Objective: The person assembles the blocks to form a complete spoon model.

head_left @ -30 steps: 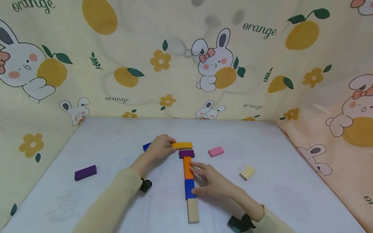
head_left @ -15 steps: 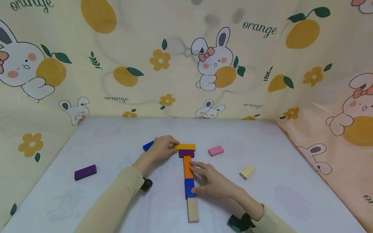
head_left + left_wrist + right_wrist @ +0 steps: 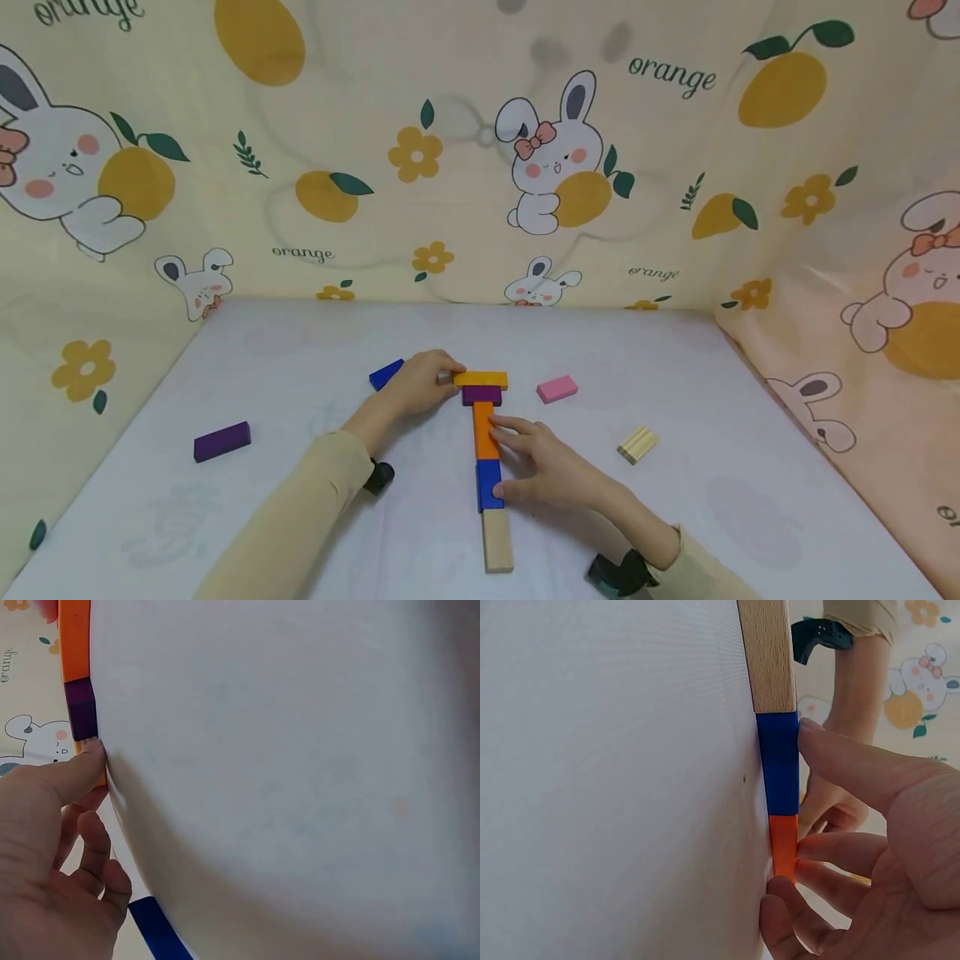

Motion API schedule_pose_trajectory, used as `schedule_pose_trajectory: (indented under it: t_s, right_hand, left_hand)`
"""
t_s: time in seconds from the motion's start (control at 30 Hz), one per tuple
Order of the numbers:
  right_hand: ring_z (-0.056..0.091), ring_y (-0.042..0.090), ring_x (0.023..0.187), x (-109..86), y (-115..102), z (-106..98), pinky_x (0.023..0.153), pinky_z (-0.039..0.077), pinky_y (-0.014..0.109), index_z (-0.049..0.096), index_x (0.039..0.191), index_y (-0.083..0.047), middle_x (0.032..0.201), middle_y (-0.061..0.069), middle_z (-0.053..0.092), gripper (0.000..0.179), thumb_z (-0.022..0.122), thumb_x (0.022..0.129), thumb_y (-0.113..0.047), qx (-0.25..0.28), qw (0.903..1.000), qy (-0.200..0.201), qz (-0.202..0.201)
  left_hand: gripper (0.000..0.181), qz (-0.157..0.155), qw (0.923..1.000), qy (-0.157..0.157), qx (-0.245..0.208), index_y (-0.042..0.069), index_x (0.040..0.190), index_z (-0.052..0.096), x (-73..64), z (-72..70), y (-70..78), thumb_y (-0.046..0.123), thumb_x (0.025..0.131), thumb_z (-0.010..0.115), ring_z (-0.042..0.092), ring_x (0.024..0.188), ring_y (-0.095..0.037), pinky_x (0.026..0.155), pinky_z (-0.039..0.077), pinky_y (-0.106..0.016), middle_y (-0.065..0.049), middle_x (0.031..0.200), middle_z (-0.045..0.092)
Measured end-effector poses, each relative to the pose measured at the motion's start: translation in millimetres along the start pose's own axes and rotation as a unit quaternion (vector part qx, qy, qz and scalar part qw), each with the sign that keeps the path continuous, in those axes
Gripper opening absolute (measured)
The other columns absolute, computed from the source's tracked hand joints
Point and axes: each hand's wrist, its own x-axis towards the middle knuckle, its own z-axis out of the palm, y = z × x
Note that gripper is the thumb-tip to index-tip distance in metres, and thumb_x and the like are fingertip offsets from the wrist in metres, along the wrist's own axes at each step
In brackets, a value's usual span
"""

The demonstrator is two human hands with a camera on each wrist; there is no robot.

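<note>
A row of blocks runs up the middle of the table in the head view: plain wood [image 3: 497, 542], blue [image 3: 490, 485], orange [image 3: 486, 432], then a short purple block [image 3: 482, 396] lying crosswise. Behind the purple block, a yellow block [image 3: 483, 380] lies crosswise too, close against it. My left hand [image 3: 414, 385] pinches the yellow block's left end between thumb and fingers, as the left wrist view also shows. My right hand [image 3: 553, 468] rests along the row's right side with spread fingers. Its thumb touches the blue block [image 3: 780, 765] and its fingertips touch the orange block [image 3: 784, 844].
A dark blue block [image 3: 386, 374] lies just beyond the left hand. Farther left is a long purple block [image 3: 222, 442]. To the right lie a pink block [image 3: 557, 389] and a small striped wooden block [image 3: 637, 445]. A printed cloth [image 3: 465, 200] hangs behind the table.
The left hand has moved the yellow block right and slightly nearer, up to the short purple block. The right hand has stayed in place against the row.
</note>
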Motion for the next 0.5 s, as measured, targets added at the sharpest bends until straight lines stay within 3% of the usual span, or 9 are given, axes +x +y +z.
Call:
schedule_pose_trajectory:
  t_s: [0.33, 0.5]
  right_hand:
    - [0.030, 0.032, 0.138, 0.8, 0.5, -0.4, 0.107, 0.034, 0.054, 0.046, 0.148, -0.012, 0.155, 0.002, 0.034, 0.076, 0.077, 0.085, -0.040, 0.002, 1.0000, 0.000, -0.002]
    - [0.031, 0.032, 0.138, 0.9, 1.8, -0.2, 0.106, 0.034, 0.054, 0.046, 0.148, -0.013, 0.155, 0.002, 0.034, 0.076, 0.077, 0.084, -0.041, 0.001, 1.0000, 0.003, 0.004]
  left_hand:
    - [0.033, 0.000, 1.0000, -0.009, -0.002, 0.013, 0.127, 0.068, -0.8, -2.7, 0.8, 0.015, 0.094, 0.070, 0.056, 0.112, -0.019, 0.101, 0.043, -0.039, -0.001, 0.118, 0.063]
    - [0.034, 0.017, 0.9995, -0.016, 0.023, 0.011, 0.127, 0.067, 1.4, -3.8, 2.7, 0.014, 0.094, 0.069, 0.054, 0.114, -0.021, 0.102, 0.042, -0.039, -0.003, 0.119, 0.062]
